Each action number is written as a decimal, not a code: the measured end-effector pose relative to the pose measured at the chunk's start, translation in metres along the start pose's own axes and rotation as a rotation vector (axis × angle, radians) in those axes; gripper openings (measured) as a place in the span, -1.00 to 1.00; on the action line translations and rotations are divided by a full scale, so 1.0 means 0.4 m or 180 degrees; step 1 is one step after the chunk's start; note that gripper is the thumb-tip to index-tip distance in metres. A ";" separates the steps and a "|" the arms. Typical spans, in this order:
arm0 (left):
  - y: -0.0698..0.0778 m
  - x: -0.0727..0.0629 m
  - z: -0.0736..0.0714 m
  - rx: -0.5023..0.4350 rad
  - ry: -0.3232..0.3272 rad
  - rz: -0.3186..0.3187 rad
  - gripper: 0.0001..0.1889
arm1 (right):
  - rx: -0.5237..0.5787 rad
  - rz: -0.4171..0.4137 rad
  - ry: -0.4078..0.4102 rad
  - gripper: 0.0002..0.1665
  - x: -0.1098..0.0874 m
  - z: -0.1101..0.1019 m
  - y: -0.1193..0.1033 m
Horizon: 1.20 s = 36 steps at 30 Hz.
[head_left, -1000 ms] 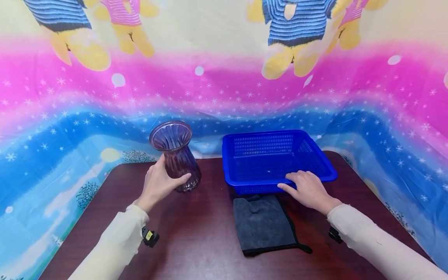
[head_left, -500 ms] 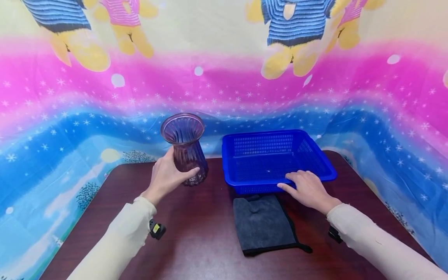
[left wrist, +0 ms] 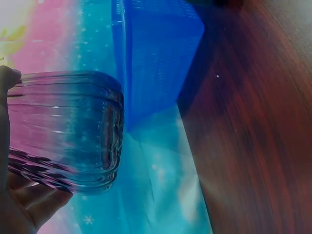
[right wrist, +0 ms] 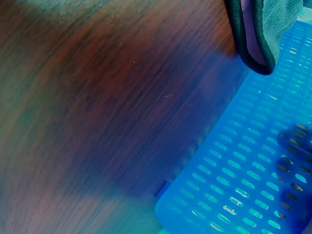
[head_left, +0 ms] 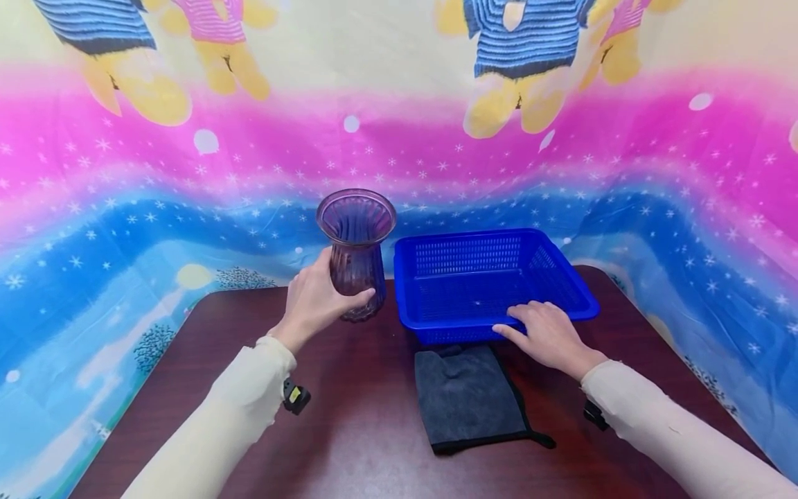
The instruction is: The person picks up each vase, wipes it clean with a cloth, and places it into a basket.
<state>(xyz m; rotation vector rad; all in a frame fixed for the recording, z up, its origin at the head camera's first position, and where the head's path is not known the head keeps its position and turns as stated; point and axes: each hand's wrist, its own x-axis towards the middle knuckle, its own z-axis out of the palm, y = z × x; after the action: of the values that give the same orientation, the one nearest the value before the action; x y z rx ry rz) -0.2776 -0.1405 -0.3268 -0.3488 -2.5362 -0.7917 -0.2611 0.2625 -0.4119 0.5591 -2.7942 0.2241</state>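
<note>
A ribbed purple glass vase (head_left: 357,260) with a flared mouth hangs upright over the table's back edge, just left of the blue basket. My left hand (head_left: 316,296) grips it round the body, thumb across the front. In the left wrist view the vase's (left wrist: 63,122) base is well clear of the wood. My right hand (head_left: 548,336) holds the near rim of the blue plastic basket (head_left: 467,258), fingers over the rim and thumb outside. Through the basket's (right wrist: 219,180) slots, dark finger shapes show in the right wrist view.
A folded dark grey cloth (head_left: 470,402) with black edging and a loop lies in front of the basket. The dark wooden table (head_left: 349,430) ends at a printed curtain (head_left: 399,138) behind and at the sides.
My left hand has carried the vase rightward and up, closer to the basket, and it has gone from tilted to upright. My right hand and the basket have stayed put.
</note>
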 end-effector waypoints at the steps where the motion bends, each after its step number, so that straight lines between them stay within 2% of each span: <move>1: 0.005 0.003 0.001 0.0014 -0.0004 0.0009 -0.10 | 0.0001 -0.0002 0.0006 -0.32 0.000 0.001 0.001; 26: 0.120 0.060 0.053 0.0257 -0.0092 0.0105 0.00 | -0.0017 0.0003 -0.0006 -0.33 -0.005 -0.004 -0.004; 36: 0.165 0.077 0.087 0.0334 0.0009 0.0249 -0.06 | -0.0028 -0.0034 0.0011 -0.33 0.000 0.000 0.000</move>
<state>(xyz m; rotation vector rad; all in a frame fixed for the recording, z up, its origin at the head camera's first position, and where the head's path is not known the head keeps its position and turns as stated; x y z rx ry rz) -0.2921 -0.0639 -0.3059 -0.4089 -2.5329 -0.6268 -0.2612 0.2623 -0.4117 0.5707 -2.7868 0.2101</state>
